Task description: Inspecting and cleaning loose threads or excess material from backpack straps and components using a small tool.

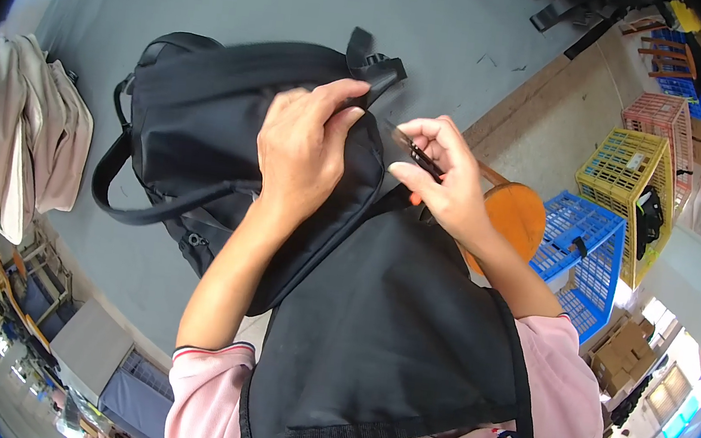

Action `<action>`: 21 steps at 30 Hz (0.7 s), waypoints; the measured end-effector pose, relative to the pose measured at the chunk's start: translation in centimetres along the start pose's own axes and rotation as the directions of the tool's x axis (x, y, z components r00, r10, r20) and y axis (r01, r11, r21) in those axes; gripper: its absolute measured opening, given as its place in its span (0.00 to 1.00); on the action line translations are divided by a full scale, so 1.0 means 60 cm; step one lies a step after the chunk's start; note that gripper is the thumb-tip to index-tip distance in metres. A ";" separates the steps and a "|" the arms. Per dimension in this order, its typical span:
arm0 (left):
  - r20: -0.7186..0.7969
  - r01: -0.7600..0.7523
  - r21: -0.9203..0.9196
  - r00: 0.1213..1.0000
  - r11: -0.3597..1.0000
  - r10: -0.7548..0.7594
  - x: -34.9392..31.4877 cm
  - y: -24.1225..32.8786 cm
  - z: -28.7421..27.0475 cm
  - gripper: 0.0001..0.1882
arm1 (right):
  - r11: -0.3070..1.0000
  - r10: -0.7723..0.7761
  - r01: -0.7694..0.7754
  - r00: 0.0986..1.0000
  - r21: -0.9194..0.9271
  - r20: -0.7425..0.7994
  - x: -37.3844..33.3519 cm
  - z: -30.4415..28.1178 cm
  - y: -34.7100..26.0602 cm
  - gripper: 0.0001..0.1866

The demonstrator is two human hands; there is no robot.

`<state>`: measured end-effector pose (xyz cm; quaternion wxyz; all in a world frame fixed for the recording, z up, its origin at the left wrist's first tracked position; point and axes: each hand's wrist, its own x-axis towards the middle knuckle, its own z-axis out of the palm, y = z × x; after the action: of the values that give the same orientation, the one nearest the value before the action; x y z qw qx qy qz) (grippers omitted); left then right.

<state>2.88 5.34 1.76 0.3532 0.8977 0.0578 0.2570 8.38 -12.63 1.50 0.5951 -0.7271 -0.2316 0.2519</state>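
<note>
A black backpack (205,125) lies on its side on the grey-covered table, its straps and loop handle turned to the left. My left hand (303,140) rests over its right end, thumb and forefinger pinching the black fabric beside a strap with a buckle (377,62). Just right of that spot, my right hand (446,174) is closed around small black thread snips (418,156). Their thin blades point up and left towards the pinched fabric, a little apart from it. Part of the snips is hidden by my fingers.
Pale beige fabric pieces (28,130) are stacked at the table's left edge. Right of the table stand a round wooden stool (512,224), a blue crate (594,247), a yellow crate (624,172) and a pink crate (660,120). More black items (582,7) lie at the far right corner.
</note>
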 end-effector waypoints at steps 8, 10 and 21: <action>0.250 0.447 -0.796 0.857 0.408 -0.451 -0.021 0.023 -0.030 0.14 | 0.990 0.043 -0.046 0.999 0.131 0.026 -0.001 0.064 0.008 0.24; 0.253 0.429 -0.843 0.849 0.324 -0.465 -0.037 0.012 -0.033 0.12 | 0.982 0.027 -0.040 0.997 0.184 0.073 -0.009 0.062 0.007 0.21; 0.281 0.270 -0.958 0.828 -0.095 -0.484 -0.072 -0.027 -0.032 0.15 | 0.926 -0.269 0.294 0.954 -0.236 0.136 -0.001 0.032 -0.042 0.11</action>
<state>-1.70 6.46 0.06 0.9180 0.3216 0.1438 0.1821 7.03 -10.77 3.66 0.5148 -0.7425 -0.3939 0.1688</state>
